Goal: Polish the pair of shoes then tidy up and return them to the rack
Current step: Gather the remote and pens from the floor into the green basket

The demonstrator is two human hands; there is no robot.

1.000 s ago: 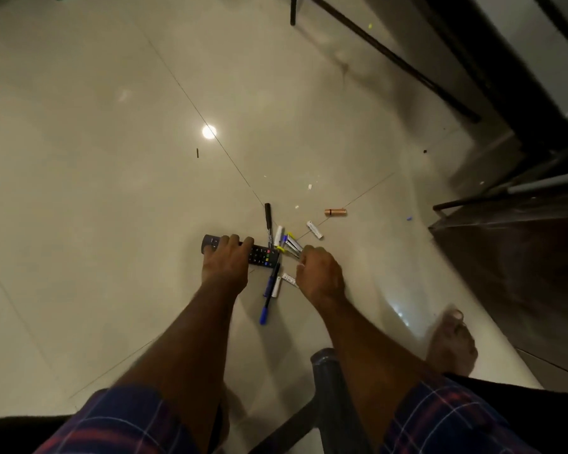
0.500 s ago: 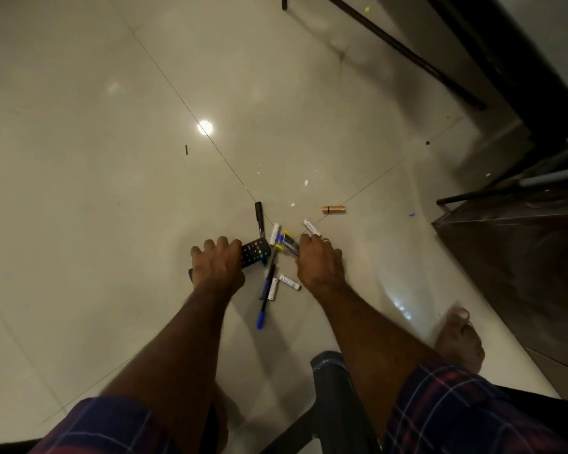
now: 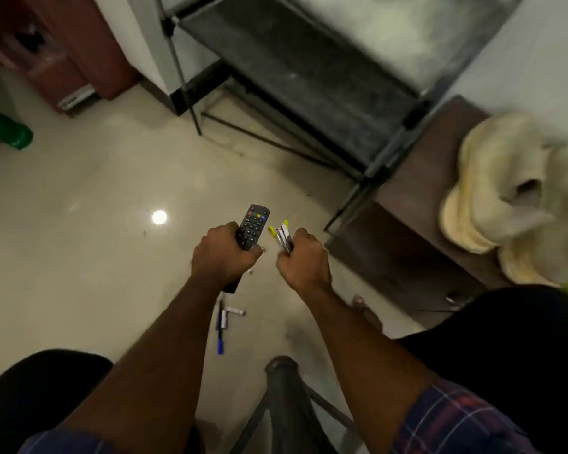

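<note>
The left hand [image 3: 225, 257] is wrapped around a black remote control [image 3: 251, 229], whose coloured buttons point away from the person, while the right hand [image 3: 304, 262] grips a small bundle of pens and markers [image 3: 282, 237], with a yellow cap showing at the top. Both are raised above the pale tiled floor [image 3: 79, 240]. Beneath the forearms more items lie loose on the tiles: a blue pen [image 3: 220, 344] and a small white stick-shaped item [image 3: 235, 311] just beside it. Ahead stands a dark metal rack [image 3: 295, 70] with bare shelves, and to the right of it a low brown bench [image 3: 404, 231] carries a heap of pale cloth [image 3: 499, 188]. No shoes can be made out anywhere in view, so the pair may be out of frame; the rack is the only part of the task that shows. The risks, as I judge them: the bundle is thin and held at its lower end, so one piece could slip out and roll across the smooth tiles; the pen underfoot could be stepped on, as a bare foot [image 3: 363, 306] stands near. The view is smeared by motion, and no brand, label or writing can be read on the remote or the pens.
</note>
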